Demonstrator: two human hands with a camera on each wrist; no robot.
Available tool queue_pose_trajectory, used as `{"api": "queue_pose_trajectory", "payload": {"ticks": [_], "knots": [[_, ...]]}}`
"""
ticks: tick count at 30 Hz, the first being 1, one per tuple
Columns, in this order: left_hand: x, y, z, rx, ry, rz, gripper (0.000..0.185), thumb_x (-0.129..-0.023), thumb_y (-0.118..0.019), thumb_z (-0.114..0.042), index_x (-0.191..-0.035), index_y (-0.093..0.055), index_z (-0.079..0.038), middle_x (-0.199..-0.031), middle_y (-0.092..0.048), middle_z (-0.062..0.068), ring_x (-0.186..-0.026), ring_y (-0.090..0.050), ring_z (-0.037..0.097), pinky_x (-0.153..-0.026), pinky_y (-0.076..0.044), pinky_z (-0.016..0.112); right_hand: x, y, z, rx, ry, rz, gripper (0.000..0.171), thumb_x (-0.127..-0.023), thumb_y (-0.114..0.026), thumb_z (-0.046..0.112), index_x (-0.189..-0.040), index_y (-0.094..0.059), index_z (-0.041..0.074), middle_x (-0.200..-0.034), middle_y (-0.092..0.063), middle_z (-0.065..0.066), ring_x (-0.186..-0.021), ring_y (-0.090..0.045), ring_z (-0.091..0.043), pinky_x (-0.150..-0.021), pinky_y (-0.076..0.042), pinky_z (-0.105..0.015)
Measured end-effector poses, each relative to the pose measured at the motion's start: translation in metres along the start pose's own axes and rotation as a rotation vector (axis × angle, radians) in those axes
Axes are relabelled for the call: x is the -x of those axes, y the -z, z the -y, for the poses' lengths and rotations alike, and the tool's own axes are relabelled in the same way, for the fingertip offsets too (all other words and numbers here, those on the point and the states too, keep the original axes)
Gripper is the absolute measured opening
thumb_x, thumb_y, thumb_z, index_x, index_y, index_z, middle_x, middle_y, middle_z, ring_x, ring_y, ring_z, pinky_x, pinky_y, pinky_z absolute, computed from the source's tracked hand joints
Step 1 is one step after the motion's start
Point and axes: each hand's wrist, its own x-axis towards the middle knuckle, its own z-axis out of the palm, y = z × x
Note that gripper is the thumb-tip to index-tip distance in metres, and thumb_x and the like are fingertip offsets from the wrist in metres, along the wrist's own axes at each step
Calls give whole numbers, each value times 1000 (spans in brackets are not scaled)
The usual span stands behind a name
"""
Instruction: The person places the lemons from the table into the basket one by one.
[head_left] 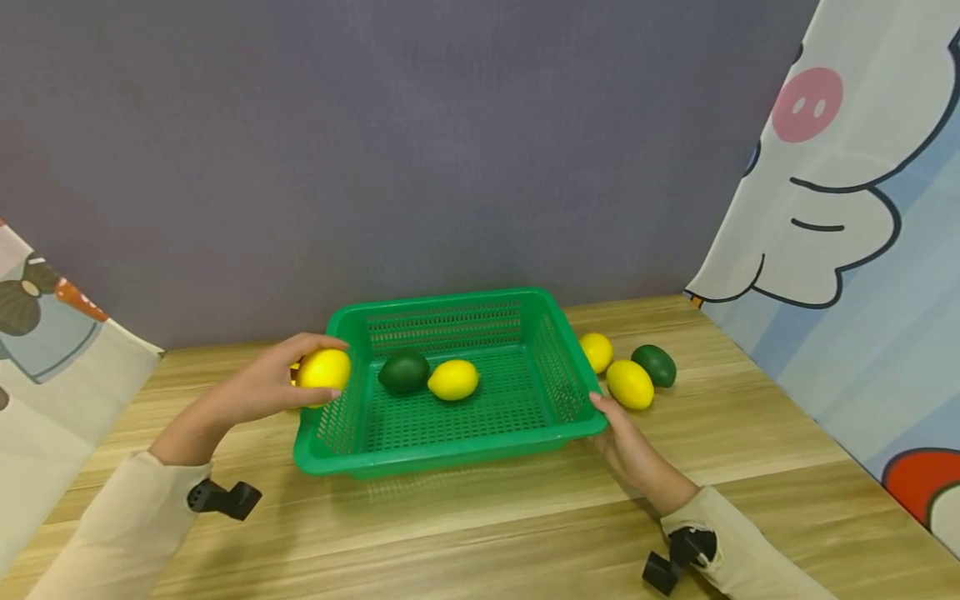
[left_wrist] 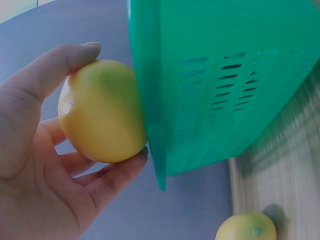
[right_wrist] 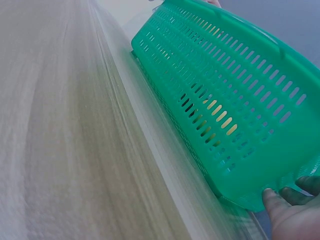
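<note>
My left hand [head_left: 273, 379] holds a yellow lemon [head_left: 324, 373] between thumb and fingers, right at the left rim of a green plastic basket [head_left: 450, 457]. The left wrist view shows the lemon [left_wrist: 102, 112] beside the basket's outer wall [left_wrist: 200, 100]. Inside the basket, a dark green oval fruit [head_left: 405, 372] lies next to another lemon [head_left: 453, 380]. With its thumb over the rim and fingers under it, my right hand [head_left: 630, 446] grips the front right corner. In the right wrist view, its fingers [right_wrist: 277, 202] show at the basket's slotted wall [right_wrist: 225, 100].
Right of the basket, two lemons [head_left: 630, 384] and a dark green fruit [head_left: 654, 365] lie on the wooden table [head_left: 480, 533]. Another lemon [left_wrist: 247, 227] rests left of the basket. A grey wall [head_left: 450, 150] stands behind, with printed cloths [head_left: 847, 242] at both sides.
</note>
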Motion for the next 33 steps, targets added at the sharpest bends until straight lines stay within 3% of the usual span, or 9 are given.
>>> {"api": "queue_pose_trajectory", "payload": {"ticks": [5, 12, 19, 33], "knots": [[-5, -5, 0, -31, -39, -8, 51, -83, -72, -16, -128, -50, -8, -112, -51, 11, -86, -53, 23, -69, -50, 27, 0, -2, 1, 13, -30, -30, 32, -103, -25, 30, -114, -51, 15, -103, -59, 8, -99, -54, -4, -90, -41, -20], [-11, -14, -1, -27, -55, 13, 53, -82, -73, -18, -129, -50, -10, -112, -52, 9, -86, -54, 22, -70, -50, 29, 0, 1, 0, -6, 1, 25, 34, -104, -23, 29, -111, -54, 16, -101, -60, 9, -97, -54, -5, -89, -41, -21], [-17, -23, -5, -16, -101, 29, 52, -82, -74, -18, -128, -52, -9, -115, -52, 10, -86, -53, 20, -70, -50, 28, 0, 0, 0, -21, -1, 12, 33, -104, -24, 29, -113, -52, 16, -102, -60, 9, -96, -54, -4, -88, -42, -21], [-29, -40, -8, -40, -105, 44, 52, -81, -75, -26, -126, -55, -11, -119, -53, 9, -90, -52, 19, -70, -49, 31, 0, -1, 1, 7, -33, -11, 34, -103, -24, 32, -119, -48, 14, -106, -58, 7, -100, -54, -6, -89, -43, -22]]}}
